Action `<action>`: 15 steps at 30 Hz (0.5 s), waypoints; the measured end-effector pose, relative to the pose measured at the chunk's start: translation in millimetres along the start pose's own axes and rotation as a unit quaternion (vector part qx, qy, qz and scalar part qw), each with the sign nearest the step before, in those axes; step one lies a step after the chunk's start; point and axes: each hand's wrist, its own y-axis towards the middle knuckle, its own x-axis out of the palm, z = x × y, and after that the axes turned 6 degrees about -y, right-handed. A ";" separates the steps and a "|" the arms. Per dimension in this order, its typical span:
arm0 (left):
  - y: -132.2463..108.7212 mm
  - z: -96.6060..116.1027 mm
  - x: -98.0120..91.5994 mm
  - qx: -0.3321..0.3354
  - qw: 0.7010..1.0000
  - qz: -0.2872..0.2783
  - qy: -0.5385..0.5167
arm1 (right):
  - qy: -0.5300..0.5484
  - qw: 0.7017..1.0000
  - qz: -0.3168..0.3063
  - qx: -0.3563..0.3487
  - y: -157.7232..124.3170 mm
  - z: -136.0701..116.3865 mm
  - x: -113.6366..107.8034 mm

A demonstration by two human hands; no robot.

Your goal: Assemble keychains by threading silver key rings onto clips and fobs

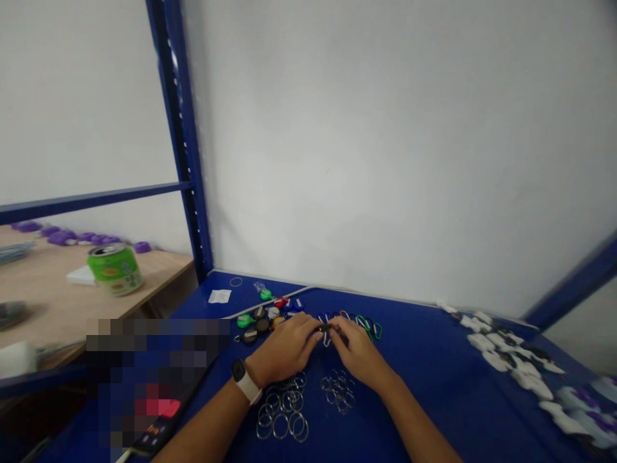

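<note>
Left grip and right grip close together on a small dark clip, held above the blue desk. Loose metal rings, coloured clips and round tags lie around them, with white tags heaped rightward. A white wall rises behind.

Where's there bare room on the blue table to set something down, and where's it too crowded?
The widest bare patch of blue tabletop lies between the right hand and the white plastic pieces. It's crowded around the left hand, with round key tags, carabiners and split rings close by.
</note>
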 end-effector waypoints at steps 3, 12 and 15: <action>0.5 0.3 1.2 -0.005 1.000 0.002 0.015 | -0.013 1.000 -0.007 0.009 0.1 -2.4 -0.5; 1.0 -5.6 7.0 -0.021 0.999 0.013 0.021 | -0.115 0.993 -0.014 -0.038 -0.1 -15.2 -1.4; 0.5 -5.5 7.3 -0.014 1.000 0.017 0.014 | -0.136 0.989 -0.003 -0.051 -0.1 -15.8 -1.1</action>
